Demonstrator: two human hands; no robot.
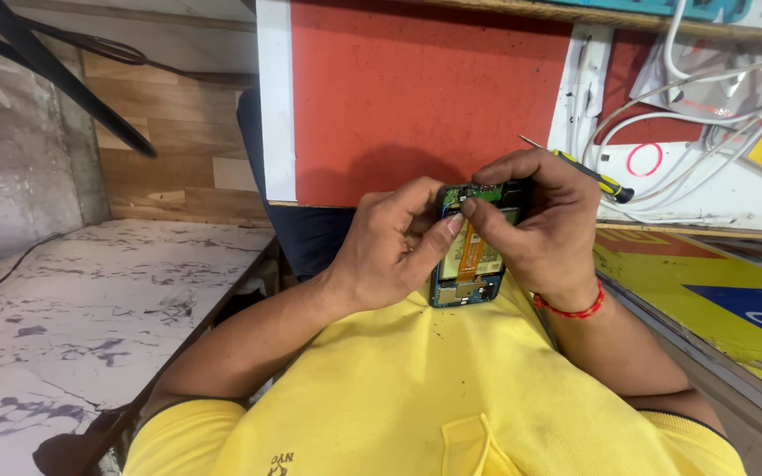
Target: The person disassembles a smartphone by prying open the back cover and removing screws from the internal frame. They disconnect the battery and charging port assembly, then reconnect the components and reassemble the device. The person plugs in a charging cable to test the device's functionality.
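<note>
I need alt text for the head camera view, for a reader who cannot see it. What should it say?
Seen from above, a person in a yellow shirt holds an opened phone with its circuit board showing, left hand and right hand together over it. The right hand also holds a screwdriver. Behind lies a red mat and white cables.

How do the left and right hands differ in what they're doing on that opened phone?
The left hand grips the opened phone from its side, thumb pressed on the top area near the green board; the right hand curls over the upper end. The right hand also carries a yellow-handled screwdriver; the left holds no tool. The right wrist wears a red band; the left is bare. Both touch the phone.
</note>
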